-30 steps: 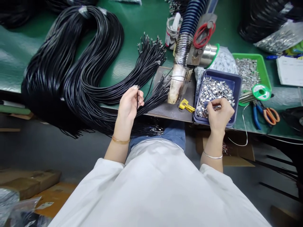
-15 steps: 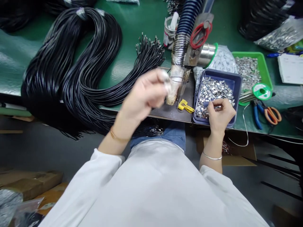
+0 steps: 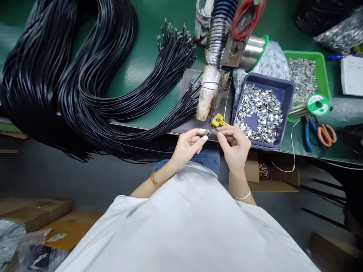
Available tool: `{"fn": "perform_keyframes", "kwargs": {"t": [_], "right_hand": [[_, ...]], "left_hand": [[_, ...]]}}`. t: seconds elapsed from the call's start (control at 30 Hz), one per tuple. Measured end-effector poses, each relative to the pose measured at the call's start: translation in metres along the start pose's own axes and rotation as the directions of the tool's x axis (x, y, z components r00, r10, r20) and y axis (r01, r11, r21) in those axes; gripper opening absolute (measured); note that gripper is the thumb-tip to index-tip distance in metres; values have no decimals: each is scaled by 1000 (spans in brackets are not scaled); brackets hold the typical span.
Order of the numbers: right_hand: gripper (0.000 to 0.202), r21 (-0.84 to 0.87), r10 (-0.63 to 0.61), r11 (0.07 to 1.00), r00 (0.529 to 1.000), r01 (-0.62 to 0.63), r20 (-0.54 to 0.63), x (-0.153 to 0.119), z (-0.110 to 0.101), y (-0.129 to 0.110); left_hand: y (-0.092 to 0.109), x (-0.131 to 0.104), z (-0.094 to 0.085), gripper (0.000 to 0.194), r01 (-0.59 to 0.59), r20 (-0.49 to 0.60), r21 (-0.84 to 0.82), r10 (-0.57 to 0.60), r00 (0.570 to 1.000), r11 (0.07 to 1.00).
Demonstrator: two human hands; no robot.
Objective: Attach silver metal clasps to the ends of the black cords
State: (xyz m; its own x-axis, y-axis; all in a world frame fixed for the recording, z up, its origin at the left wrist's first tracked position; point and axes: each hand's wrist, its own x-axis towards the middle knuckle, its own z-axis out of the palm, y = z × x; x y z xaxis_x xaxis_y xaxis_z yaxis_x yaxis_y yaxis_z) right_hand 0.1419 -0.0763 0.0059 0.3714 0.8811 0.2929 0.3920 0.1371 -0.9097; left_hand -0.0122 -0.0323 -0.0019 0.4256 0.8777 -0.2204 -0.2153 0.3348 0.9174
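Note:
My left hand (image 3: pixel 186 147) is closed in a pinch at the bench edge, on a thin black cable whose tip (image 3: pixel 210 132) pokes out past the fingertips. Facing it, my right hand (image 3: pixel 236 148) pinches a small metal connector shell, mostly covered by the fingers. The two sets of fingertips almost meet. Just beyond them lies a yellow clip-like tool (image 3: pixel 218 120). To the right of my right hand, a dark blue tray (image 3: pixel 288 92) holds many loose metal shells (image 3: pixel 263 109). Black cables (image 3: pixel 136 102) spread in bundles to the left, stripped ends toward the middle.
A ribbed hose (image 3: pixel 217 45) with a taped nozzle (image 3: pixel 207 100) comes down just ahead of my hands. Solder spools (image 3: pixel 253 53) stand beside it. At the right are a green tray (image 3: pixel 323 71), another spool (image 3: pixel 318 105) and orange-and-blue-handled tools (image 3: pixel 326 135). Below the bench sits an open carton (image 3: pixel 251 170).
My right hand has left the blue tray and moved left. My left hand has come down and toward me, so both now meet at the bench edge. The view has shifted slightly.

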Motion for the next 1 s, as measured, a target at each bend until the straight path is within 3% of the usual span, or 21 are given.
{"fn": "perform_keyframes", "kwargs": {"t": [0.13,0.53,0.7,0.8,0.9,1.0], "right_hand": [[9,91,85,991,990,-95,109,0,4,7],[4,144,81,985,988,-99,129,-3,7,7],[5,151,111,979,983,-133,150,-1,5,9],[4,57,48,997,990,-56,134,-2,4,3],[8,-100,-56,993,994,66,94,-6,4,-3],[7,-51,-16,998,998,19,68,-8,8,-2]], "left_hand": [[-3,3,-1,36,-8,-34,-27,7,999,1000],[-10,5,0,28,-122,-22,4,122,992,993],[-15,3,-2,20,-215,-27,126,220,975,969],[-16,3,-5,16,-329,8,340,348,938,881],[-17,3,-8,19,-420,60,555,470,881,717],[-18,2,-6,22,-450,67,609,522,850,653]]}}
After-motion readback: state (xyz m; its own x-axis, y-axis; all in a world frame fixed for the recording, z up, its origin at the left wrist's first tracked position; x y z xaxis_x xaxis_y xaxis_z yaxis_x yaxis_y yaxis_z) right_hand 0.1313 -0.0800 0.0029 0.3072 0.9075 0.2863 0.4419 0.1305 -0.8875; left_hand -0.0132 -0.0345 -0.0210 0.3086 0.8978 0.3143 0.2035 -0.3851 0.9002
